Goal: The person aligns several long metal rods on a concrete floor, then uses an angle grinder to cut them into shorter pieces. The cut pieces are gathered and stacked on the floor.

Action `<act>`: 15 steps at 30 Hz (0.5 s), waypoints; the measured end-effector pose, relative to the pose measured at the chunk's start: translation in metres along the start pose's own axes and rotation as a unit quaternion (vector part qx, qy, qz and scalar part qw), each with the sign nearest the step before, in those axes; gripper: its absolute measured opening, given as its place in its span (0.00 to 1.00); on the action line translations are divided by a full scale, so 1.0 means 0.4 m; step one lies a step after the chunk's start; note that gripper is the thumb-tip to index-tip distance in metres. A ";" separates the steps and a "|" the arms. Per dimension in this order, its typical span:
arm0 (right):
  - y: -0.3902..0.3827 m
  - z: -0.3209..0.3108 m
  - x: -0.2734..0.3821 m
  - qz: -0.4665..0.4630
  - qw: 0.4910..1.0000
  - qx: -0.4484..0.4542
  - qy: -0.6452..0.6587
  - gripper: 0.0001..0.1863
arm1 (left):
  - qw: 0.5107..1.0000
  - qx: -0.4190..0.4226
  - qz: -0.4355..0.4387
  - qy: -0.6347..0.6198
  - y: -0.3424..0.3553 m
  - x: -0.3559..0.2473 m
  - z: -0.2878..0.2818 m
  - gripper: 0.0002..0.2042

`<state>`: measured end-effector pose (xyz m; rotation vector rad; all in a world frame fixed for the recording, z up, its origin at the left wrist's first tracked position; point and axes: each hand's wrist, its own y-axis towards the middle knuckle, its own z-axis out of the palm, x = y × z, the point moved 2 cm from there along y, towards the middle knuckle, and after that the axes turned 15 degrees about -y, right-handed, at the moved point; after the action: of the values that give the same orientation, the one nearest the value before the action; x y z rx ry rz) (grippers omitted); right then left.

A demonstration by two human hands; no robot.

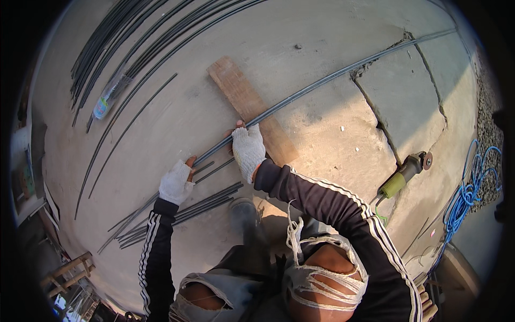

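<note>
A bundle of long, thin grey steel rods [316, 84] runs from between my hands toward the far right. It passes over a flat wooden plank [233, 83]. My right hand [248, 152], in a white knitted glove with bare fingertips, is closed around the rods beside the plank. To its left, my left hand [176, 183], gloved the same way, grips the near end of the bundle between thumb and fingers. Several shorter cut rods [206, 204] lie side by side on the concrete, just below my left hand. Exactly how many rods I hold cannot be made out.
More long rods [140, 67] lie at the upper left, with a clear plastic bottle [102, 106] among them. On the right rests a green-and-black angle grinder [402, 176] near cracks in the concrete. A blue hose [465, 193] lies coiled beside gravel [485, 123].
</note>
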<state>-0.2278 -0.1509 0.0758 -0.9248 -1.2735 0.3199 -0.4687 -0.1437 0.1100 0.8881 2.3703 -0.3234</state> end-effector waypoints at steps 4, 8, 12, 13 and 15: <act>-0.016 0.033 -0.016 0.058 0.995 0.054 0.063 0.08 | 1.000 0.015 -0.017 0.019 -0.049 0.051 0.001 0.19; -0.009 0.016 -0.021 0.102 0.988 0.074 0.092 0.08 | 0.999 0.027 -0.027 0.028 -0.050 0.073 0.020 0.25; -0.004 0.003 -0.034 0.100 0.986 0.085 0.102 0.10 | 1.000 0.009 -0.004 0.024 -0.050 0.072 0.043 0.19; -0.005 0.000 -0.038 0.106 0.986 0.081 0.096 0.10 | 1.000 0.018 -0.018 0.011 -0.055 0.076 0.047 0.19; -0.001 -0.005 -0.031 0.110 0.985 0.111 0.066 0.09 | 0.999 0.024 -0.028 0.008 -0.057 0.086 0.058 0.20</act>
<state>-0.2300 -0.1602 0.0678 -0.8807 -0.9925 0.5543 -0.4948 -0.1524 0.0715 0.8514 2.4148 -0.3989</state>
